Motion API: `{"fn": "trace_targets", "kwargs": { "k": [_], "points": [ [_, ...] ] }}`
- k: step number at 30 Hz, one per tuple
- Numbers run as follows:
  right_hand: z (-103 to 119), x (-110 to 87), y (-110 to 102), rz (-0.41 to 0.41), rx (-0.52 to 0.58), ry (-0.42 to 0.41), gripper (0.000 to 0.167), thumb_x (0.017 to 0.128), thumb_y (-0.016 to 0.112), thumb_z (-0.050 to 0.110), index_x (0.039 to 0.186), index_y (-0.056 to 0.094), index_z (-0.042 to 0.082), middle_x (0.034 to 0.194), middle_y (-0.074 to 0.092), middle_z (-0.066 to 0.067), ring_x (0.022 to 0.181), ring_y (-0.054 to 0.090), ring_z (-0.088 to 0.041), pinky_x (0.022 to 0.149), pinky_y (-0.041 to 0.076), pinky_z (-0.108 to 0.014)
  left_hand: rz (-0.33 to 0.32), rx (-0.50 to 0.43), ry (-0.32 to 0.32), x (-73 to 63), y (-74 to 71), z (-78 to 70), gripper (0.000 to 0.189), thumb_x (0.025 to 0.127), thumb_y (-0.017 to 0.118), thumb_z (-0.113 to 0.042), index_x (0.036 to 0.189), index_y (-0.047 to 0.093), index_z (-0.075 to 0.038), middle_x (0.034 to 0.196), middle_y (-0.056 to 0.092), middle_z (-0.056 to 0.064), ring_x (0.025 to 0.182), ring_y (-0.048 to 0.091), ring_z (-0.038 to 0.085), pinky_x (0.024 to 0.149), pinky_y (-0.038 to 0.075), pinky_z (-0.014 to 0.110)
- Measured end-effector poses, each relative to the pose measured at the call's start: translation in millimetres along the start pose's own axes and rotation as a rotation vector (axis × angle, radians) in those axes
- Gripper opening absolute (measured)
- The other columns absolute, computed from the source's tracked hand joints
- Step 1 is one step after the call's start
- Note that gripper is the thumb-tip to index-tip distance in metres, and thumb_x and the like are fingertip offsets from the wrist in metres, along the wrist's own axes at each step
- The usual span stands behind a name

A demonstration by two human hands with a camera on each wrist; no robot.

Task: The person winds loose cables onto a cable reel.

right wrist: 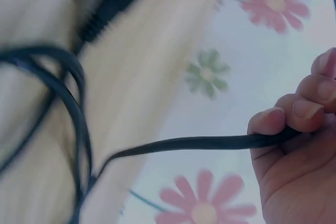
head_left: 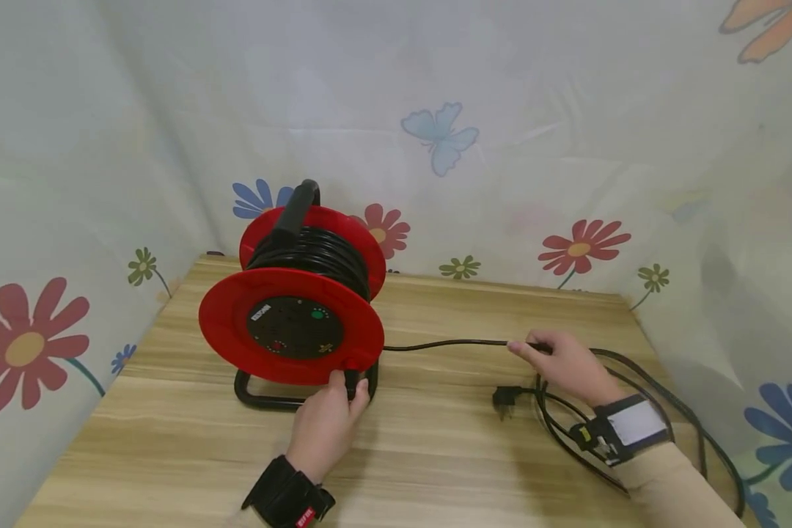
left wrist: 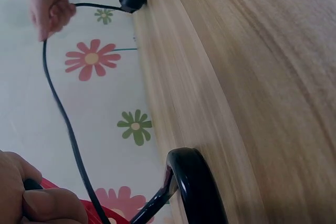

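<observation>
Your left hand [head_left: 326, 424] grips the knob [head_left: 351, 381] low on the face of a red reel [head_left: 292, 326], which stands on its black frame [head_left: 273, 402] at the left of a wooden table [head_left: 435, 455]. Wound thick with cord [head_left: 445, 342], the reel looks weighty and rigid, likely best lifted by its top handle [head_left: 295, 216] and turned by the knob. The cord seems light, springy and smooth enough to slip, so fingers closed well around it should serve best. Your right hand [head_left: 570, 372], well apart from the reel, holds it with fingers folded toward the palm, the forearm slanting in from the lower right, above loose coils and near a plug [head_left: 504, 398].
</observation>
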State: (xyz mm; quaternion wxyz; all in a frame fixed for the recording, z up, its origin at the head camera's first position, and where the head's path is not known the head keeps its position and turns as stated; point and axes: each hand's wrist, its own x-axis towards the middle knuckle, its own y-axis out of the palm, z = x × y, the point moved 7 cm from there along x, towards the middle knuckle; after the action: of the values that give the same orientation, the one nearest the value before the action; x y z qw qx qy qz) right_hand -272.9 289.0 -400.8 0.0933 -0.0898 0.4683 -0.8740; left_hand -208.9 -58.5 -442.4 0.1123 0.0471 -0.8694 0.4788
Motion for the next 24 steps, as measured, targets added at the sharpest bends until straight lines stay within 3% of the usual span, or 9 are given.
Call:
{"fn": "trace_targets", "kwargs": {
  "k": [6, 14, 18, 24],
  "points": [
    [2.1, -15.3, -46.7, -0.093, -0.024, -0.003, 0.038, 0.094, 0.059, 0.046, 0.075, 0.053, 0.014, 0.062, 0.040, 0.000, 0.052, 0.037, -0.015, 0.049, 0.031, -0.030, -0.001, -0.004, 0.003, 0.0, 1.5, 1.0, 0.037, 0.097, 0.054, -0.037, 0.085, 0.052, -0.002, 0.051, 0.043, 0.001, 0.044, 0.050, 0.020, 0.040, 0.035, 0.035],
    [-3.2, -38.3, -84.3, -0.192, -0.039, -0.015, 0.026, 0.092, 0.066, 0.034, 0.078, 0.058, 0.014, 0.063, 0.042, -0.002, 0.052, 0.037, -0.015, 0.047, 0.029, -0.031, 0.023, -0.011, -0.015, -0.1, 4.4, 3.2, 0.036, 0.097, 0.054, -0.036, 0.087, 0.052, -0.001, 0.052, 0.044, 0.001, 0.045, 0.050, 0.019, 0.041, 0.035, 0.034],
    [-6.1, -49.1, -96.3, -0.206, -0.075, 0.002, 0.027, 0.092, 0.067, 0.032, 0.076, 0.056, 0.013, 0.065, 0.041, -0.003, 0.054, 0.037, -0.016, 0.048, 0.028, -0.031, 0.027, -0.024, -0.021, 0.3, 3.3, 3.3, 0.036, 0.096, 0.054, -0.036, 0.087, 0.051, -0.001, 0.052, 0.044, 0.002, 0.045, 0.050, 0.020, 0.041, 0.035, 0.034],
    [-17.2, -61.2, -104.7, -0.163, -0.099, 0.050, 0.030, 0.092, 0.066, 0.035, 0.074, 0.056, 0.013, 0.063, 0.042, -0.001, 0.053, 0.038, -0.015, 0.049, 0.028, -0.031, 0.029, -0.028, -0.024, 0.9, 4.2, 3.2, 0.035, 0.097, 0.053, -0.036, 0.086, 0.051, -0.002, 0.053, 0.043, 0.002, 0.046, 0.050, 0.020, 0.042, 0.035, 0.035]
  ]
}}
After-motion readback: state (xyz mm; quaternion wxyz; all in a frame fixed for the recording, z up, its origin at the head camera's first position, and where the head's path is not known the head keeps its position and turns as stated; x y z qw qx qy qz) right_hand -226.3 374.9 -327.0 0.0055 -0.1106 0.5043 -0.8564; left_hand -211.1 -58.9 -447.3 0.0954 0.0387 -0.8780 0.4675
